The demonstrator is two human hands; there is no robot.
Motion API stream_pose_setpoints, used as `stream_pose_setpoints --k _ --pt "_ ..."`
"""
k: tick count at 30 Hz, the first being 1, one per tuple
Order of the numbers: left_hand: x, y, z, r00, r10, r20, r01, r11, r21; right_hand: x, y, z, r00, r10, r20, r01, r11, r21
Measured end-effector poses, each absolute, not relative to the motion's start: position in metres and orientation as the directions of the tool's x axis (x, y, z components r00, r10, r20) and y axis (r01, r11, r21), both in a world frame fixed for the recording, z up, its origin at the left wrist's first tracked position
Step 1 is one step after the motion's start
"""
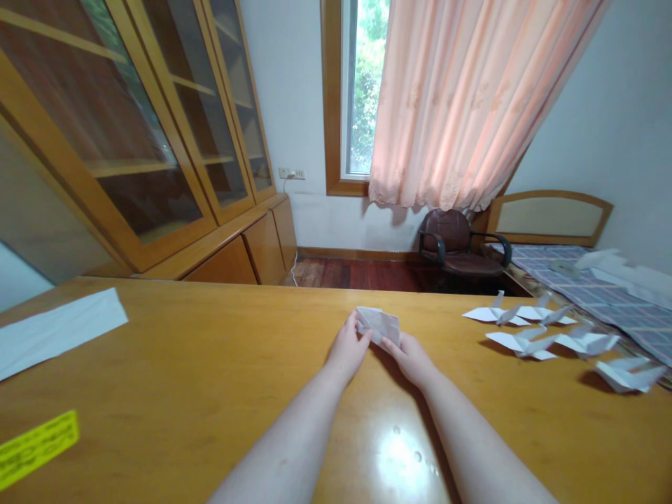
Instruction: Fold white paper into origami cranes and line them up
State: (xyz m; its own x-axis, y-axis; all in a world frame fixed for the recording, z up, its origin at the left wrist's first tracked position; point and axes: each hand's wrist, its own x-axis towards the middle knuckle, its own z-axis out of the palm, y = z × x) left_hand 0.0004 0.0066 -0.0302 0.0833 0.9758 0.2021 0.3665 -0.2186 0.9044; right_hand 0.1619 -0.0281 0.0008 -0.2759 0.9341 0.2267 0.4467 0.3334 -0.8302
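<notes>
A small folded piece of white paper (pixel 383 323) is held up between my two hands, just over the wooden table (pixel 220 392). My left hand (pixel 350 348) pinches its left side, with the thumb on the near face. At the lower right edge, my right hand (pixel 410 357) grips it, thumb in front as well. The fingers behind the paper are mostly hidden. Over on the right of the table stand several folded white paper cranes (pixel 519 343), wings spread, apart from my hands.
A long white paper strip (pixel 57 329) lies at the table's left, with a yellow label (pixel 36 448) nearer me. Beyond the table are a glass-door cabinet (pixel 173 140), a brown armchair (pixel 456 241) and a bed (pixel 577 273) with a checked cover.
</notes>
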Motion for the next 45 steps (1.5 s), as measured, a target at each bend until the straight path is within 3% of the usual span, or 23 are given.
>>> stream_pose_setpoints --k 6,22,29,33,45 --pt "0.000 0.005 -0.022 0.047 0.985 0.168 0.407 -0.173 0.897 0.163 -0.024 -0.004 -0.138 0.976 0.168 0.574 0.217 -0.789" --pt "0.000 0.004 -0.020 0.052 0.975 0.216 0.331 -0.221 0.917 0.165 -0.023 -0.008 -0.015 0.977 0.214 0.570 0.184 -0.801" --pt "-0.001 -0.002 -0.009 0.170 0.954 0.247 0.301 -0.289 0.909 0.169 -0.020 -0.010 0.120 0.972 0.200 0.528 0.108 -0.843" --pt "-0.001 -0.004 -0.006 0.218 0.919 0.328 0.328 -0.386 0.862 0.169 -0.020 -0.010 0.122 0.974 0.190 0.530 0.098 -0.842" --pt "0.001 -0.007 -0.001 0.259 0.906 0.335 0.344 -0.410 0.844 0.167 -0.020 -0.009 0.091 0.985 0.146 0.450 0.090 -0.888"
